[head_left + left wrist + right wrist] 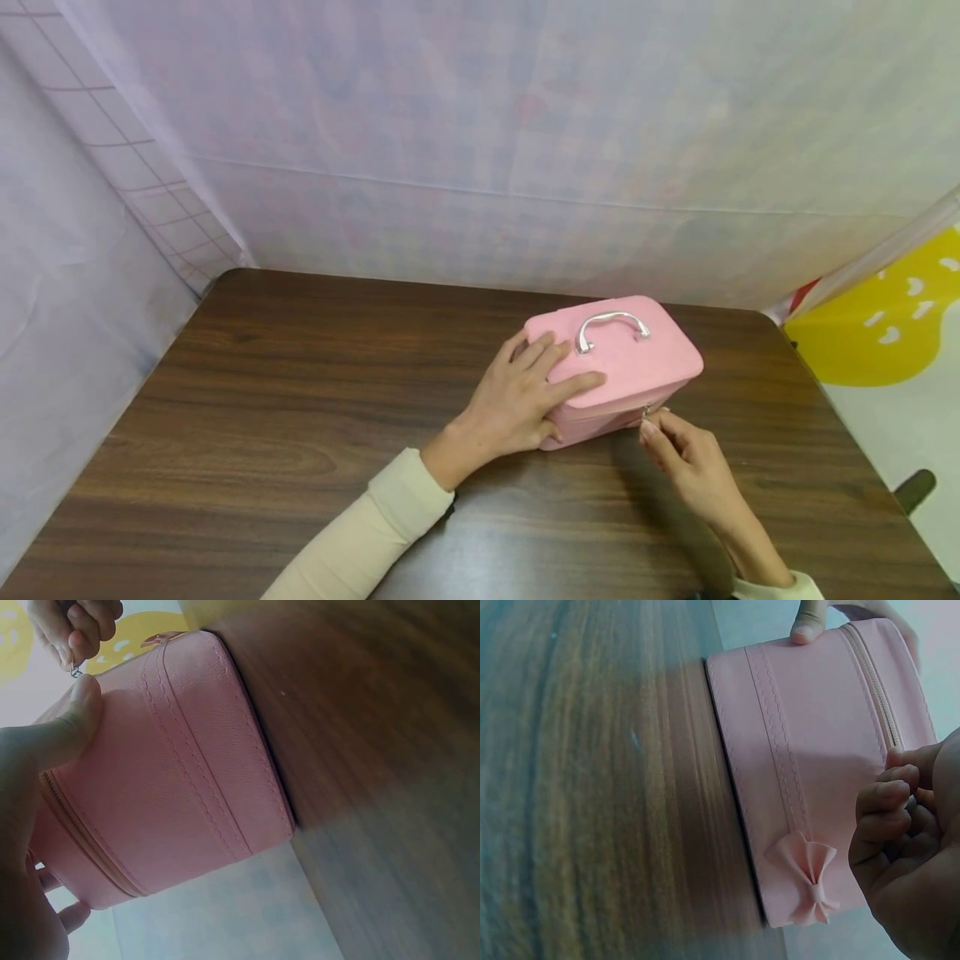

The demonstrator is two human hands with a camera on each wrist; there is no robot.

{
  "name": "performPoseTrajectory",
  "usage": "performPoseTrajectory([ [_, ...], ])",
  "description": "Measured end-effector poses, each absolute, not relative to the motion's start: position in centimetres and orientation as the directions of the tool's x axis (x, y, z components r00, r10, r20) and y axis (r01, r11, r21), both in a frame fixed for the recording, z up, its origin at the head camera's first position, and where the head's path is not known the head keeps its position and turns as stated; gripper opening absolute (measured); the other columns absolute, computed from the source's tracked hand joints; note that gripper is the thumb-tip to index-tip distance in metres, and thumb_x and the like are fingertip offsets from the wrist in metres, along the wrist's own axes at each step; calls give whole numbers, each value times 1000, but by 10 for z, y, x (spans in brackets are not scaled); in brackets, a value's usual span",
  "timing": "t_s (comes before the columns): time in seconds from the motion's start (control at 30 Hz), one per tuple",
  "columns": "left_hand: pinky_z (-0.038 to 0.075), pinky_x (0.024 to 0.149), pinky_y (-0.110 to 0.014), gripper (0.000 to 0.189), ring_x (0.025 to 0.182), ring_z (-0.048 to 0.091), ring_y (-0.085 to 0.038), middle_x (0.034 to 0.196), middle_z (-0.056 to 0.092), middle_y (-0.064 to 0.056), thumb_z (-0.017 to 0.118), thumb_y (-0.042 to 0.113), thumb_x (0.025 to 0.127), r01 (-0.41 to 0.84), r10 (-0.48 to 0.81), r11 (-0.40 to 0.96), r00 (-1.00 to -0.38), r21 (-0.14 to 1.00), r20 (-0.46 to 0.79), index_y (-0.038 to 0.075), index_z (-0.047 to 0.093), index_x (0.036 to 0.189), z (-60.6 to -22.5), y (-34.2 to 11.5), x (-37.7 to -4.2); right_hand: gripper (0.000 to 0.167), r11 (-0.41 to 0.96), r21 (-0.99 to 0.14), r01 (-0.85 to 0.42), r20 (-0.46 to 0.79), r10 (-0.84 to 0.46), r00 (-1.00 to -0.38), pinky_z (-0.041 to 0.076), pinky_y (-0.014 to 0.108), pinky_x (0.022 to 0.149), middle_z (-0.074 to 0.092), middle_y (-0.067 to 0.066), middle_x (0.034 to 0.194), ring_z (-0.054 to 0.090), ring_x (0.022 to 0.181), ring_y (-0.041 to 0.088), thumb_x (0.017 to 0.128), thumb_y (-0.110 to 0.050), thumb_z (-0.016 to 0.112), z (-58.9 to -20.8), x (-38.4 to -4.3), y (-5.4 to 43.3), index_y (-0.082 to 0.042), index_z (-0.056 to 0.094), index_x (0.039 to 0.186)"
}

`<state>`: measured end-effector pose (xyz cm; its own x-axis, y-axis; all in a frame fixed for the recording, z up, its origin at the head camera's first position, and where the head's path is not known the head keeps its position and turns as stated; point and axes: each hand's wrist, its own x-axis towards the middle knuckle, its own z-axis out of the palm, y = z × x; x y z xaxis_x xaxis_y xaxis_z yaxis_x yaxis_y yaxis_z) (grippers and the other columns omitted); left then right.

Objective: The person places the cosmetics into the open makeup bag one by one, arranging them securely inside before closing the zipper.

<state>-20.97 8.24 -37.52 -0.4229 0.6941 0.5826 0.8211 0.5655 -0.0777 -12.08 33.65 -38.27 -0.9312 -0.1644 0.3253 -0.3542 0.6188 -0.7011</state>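
Observation:
A pink box-shaped case (626, 367) with a silver handle (611, 317) on its lid stands on the table. My left hand (513, 404) rests spread over the lid's left corner, fingers on top and the thumb against the side. With thumb and fingertips, my right hand (690, 458) pinches the small metal zipper pull (646, 412) at the front side. The zipper (877, 686) runs just under the lid, its teeth closed where they show in the right wrist view. A pink bow (810, 877) decorates the case's side, low down. Part of the pull is hidden by fingers.
The case stands on a dark wood-grain table (300, 400), toward its back right. Behind it hangs a pale patterned curtain (487, 167). Beyond the right edge is a white sheet with a yellow shape (877, 325).

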Motion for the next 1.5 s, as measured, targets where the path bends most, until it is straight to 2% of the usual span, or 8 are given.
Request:
performPoseTrajectory([
  [0.23, 21, 109, -50, 88, 128, 38, -30, 135, 46, -9, 82, 55, 58, 814, 698, 574, -426, -94, 575, 39, 45, 136, -376, 83, -208, 22, 621, -702, -348, 313, -170, -934, 32, 24, 37, 43, -4, 59, 37, 46, 6, 99, -3, 49, -383, -120, 338, -7, 54, 78],
  [0.6, 24, 108, -50, 88, 129, 38, -31, 136, 46, -10, 83, 53, 57, 808, 689, 584, -438, -84, 577, 38, 46, 135, -373, 86, -206, 27, 630, -687, -362, 335, -167, -927, 30, 24, 37, 42, -5, 58, 35, 46, 4, 95, 7, 50, -370, -116, 328, -13, 52, 76],
  [0.8, 28, 105, -53, 90, 127, 38, -34, 136, 43, -12, 81, 57, 58, 800, 696, 592, -447, -98, 562, 37, 43, 137, -372, 89, -202, 30, 616, -684, -391, 348, -196, -917, 29, 23, 36, 40, -7, 56, 33, 46, 2, 93, 11, 51, -356, -112, 314, -11, 49, 72],
  [1.1, 26, 105, -52, 91, 127, 36, -33, 135, 42, -13, 81, 59, 58, 780, 690, 615, -462, -115, 558, 37, 43, 138, -372, 93, -198, 31, 608, -682, -407, 362, -203, -910, 28, 23, 36, 38, -8, 56, 32, 46, 1, 92, 12, 51, -358, -113, 314, -10, 48, 71],
  [1.37, 28, 103, -54, 92, 127, 38, -36, 138, 40, -15, 69, 72, 66, 746, 713, 640, -487, -185, 504, 34, 35, 143, -372, 97, -192, 30, 607, -688, -398, 333, -223, -916, 29, 23, 35, 39, -8, 56, 32, 45, 2, 93, 10, 50, -369, -115, 321, -13, 49, 74],
  [1.5, 29, 102, -53, 93, 126, 37, -35, 136, 40, -15, 67, 74, 66, 738, 710, 646, -486, -195, 510, 34, 35, 143, -373, 99, -191, 30, 607, -690, -395, 334, -217, -917, 28, 23, 35, 39, -7, 56, 32, 45, 2, 93, 10, 50, -376, -117, 325, -12, 49, 74],
])
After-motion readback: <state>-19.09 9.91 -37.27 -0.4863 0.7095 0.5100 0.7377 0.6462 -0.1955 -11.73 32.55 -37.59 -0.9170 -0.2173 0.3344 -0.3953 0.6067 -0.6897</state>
